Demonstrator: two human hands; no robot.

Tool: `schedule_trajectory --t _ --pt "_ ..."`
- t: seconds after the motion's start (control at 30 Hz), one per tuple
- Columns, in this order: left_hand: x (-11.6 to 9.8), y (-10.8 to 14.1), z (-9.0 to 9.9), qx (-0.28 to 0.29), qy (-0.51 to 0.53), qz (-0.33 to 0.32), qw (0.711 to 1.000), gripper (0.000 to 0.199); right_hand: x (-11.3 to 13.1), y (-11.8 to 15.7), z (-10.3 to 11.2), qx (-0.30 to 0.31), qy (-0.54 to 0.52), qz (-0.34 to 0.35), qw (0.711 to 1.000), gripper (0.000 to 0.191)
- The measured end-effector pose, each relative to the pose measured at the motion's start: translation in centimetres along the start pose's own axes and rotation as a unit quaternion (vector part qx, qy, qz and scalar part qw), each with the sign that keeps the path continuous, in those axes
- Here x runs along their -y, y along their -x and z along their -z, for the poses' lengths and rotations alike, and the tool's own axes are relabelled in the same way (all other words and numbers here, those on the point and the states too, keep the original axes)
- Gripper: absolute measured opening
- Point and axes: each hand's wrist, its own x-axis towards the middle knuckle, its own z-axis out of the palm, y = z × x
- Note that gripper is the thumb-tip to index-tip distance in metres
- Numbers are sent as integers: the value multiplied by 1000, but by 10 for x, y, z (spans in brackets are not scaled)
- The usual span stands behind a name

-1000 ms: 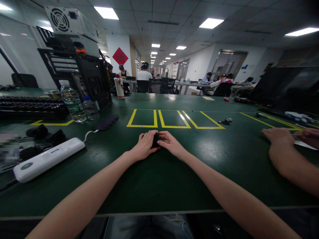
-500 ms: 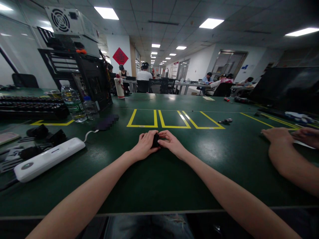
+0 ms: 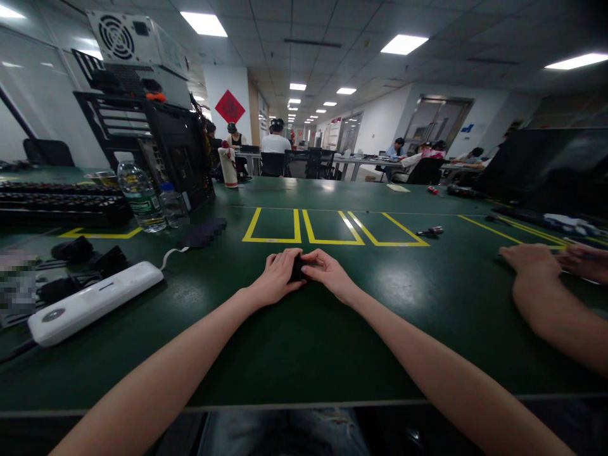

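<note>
A glossy dark-green tabletop (image 3: 304, 354) fills the lower frame, with a long office under panel lights (image 3: 204, 24) behind it. At centre, the left hand (image 3: 278, 277) curls over a small black object (image 3: 296, 269), gripping it, while the right hand's bent fingers (image 3: 314, 271) hold its other side. Flat yellow tape outlines (image 3: 272, 240) lie just beyond. A rounded white power strip (image 3: 97, 304) sits lower left; green surface stretches between the hands and the straight, pale near edge (image 3: 304, 406).

The small object (image 3: 297, 269) is black; the tabletop (image 3: 304, 354) dark green; the tape lines (image 3: 335, 242) yellow; the power strip (image 3: 97, 303) white.
</note>
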Motion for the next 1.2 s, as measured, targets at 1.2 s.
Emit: schedule_trajectory --t 1.2 --pt "0 -1 -3 -7 -3 13 1000 55 -4 0 0 -11 -1 -10 1000 24"
